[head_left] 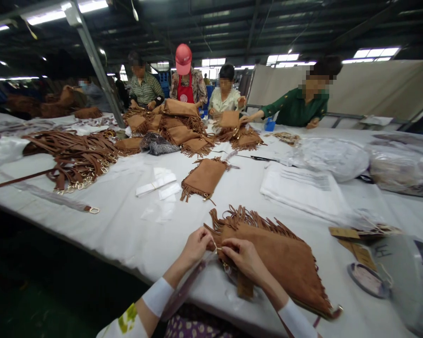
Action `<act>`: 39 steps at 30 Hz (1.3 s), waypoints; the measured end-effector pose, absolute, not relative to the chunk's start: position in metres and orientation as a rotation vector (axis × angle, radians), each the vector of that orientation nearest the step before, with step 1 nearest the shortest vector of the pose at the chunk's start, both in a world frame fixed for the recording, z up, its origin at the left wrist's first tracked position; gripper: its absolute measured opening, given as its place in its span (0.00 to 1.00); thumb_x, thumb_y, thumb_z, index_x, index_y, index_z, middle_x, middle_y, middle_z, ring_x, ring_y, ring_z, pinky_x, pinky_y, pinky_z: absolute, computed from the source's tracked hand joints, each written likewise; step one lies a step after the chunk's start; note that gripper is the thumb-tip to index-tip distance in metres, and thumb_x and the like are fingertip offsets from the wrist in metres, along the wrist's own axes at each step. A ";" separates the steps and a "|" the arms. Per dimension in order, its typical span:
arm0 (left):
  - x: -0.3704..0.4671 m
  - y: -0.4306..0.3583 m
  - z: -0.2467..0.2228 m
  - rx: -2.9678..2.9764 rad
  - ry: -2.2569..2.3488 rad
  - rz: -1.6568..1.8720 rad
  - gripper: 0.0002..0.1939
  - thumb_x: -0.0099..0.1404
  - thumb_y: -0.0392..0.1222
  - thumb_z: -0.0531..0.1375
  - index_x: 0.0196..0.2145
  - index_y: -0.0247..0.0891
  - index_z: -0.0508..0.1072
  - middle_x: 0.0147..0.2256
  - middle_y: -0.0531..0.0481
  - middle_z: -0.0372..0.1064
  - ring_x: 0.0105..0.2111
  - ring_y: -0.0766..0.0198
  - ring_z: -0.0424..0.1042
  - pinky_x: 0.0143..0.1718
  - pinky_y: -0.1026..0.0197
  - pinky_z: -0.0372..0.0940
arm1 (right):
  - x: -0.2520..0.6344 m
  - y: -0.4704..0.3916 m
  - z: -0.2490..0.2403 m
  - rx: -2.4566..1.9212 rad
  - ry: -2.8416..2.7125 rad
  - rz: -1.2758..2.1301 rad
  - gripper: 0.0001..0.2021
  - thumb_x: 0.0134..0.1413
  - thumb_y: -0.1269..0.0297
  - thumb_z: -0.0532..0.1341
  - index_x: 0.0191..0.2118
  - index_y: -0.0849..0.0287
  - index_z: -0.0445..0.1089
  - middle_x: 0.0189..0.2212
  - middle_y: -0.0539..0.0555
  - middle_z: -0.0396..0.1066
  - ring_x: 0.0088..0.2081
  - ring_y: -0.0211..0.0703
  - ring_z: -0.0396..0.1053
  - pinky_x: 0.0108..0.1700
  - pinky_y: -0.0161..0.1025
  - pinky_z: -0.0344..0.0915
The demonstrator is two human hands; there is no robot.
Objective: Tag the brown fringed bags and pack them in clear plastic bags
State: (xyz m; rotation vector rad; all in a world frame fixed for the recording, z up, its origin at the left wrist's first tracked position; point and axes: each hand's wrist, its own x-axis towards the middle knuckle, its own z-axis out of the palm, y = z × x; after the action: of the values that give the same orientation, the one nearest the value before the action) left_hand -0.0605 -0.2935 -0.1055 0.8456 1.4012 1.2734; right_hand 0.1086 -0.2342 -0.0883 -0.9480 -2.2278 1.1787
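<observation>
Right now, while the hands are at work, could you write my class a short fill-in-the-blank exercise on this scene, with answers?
1. The left hand and right hand pinch a thin ____.
2. The large fringed bag by them is coloured ____.
3. In the picture, the strap pile lies to the ____ of the smaller bag.
4. A co-worker wears an apron coloured ____.

Answers: string; brown; left; red.

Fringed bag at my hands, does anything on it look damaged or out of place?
Nothing stands out as damaged on the visible side of the fringed bag. Its fringe splays unevenly along the far edge, a bit untidy. At its left end, the left hand and right hand pinch a thin cord.
</observation>
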 end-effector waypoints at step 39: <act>-0.041 -0.284 -0.144 0.808 1.511 1.336 0.15 0.49 0.50 0.65 0.22 0.33 0.74 0.17 0.54 0.65 0.19 0.70 0.60 0.23 0.65 0.53 | 0.094 -0.228 -0.134 -0.989 -1.868 1.356 0.13 0.56 0.55 0.56 0.28 0.59 0.66 0.23 0.49 0.65 0.26 0.38 0.62 0.28 0.34 0.59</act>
State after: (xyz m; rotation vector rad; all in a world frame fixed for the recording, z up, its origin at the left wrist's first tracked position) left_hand -0.0412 -0.2839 -0.1437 0.8080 1.5114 1.3359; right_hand 0.0942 -0.2279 -0.1343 -0.9894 -1.8682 1.3563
